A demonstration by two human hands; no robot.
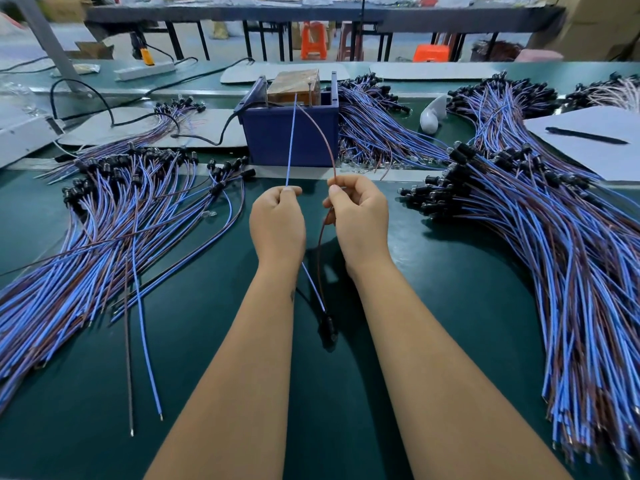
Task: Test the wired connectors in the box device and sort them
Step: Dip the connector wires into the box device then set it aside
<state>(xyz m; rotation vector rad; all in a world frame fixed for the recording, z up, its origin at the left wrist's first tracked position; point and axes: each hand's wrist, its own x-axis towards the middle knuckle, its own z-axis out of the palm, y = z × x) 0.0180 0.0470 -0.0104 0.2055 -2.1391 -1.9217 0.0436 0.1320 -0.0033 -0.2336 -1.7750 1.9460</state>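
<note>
**Two leads held up to the blue box**

Nearest us, our bare forearms reach out over a smooth, dark green table [450,271]. Between the wrists a small black connector [327,323] hangs low just above the mat, with its two thin wires running up into our hands.

Our left hand [277,223] is curled into a loose fist, thumb and forefinger pinching the blue wire [290,143], which rises straight and taut. Our right hand [360,220] is curled too, pinching the brown wire [323,133], which bends in a soft arc. Both bare tips reach the top of the blue box device [289,136], a squat, matte plastic bin with a block wrapped in brown tape [294,85] inside it and a black cable [221,133] running out of its left side.

To the left lies a fanned pile of wired connectors [104,220], glossy blue and brown strands ending in black plugs; two loose wires [138,341] lie apart from it. A thicker right pile [554,254] sweeps along that side, and a further heap [374,133] lies beside the box.

Further right sits white paper [606,157] with a black pen [585,135] on it, and near it a white rounded object [433,114]. Beyond, we see a white power strip [145,71], a long grey bench [311,13] and orange plastic stools [313,41] on a pale floor.
</note>
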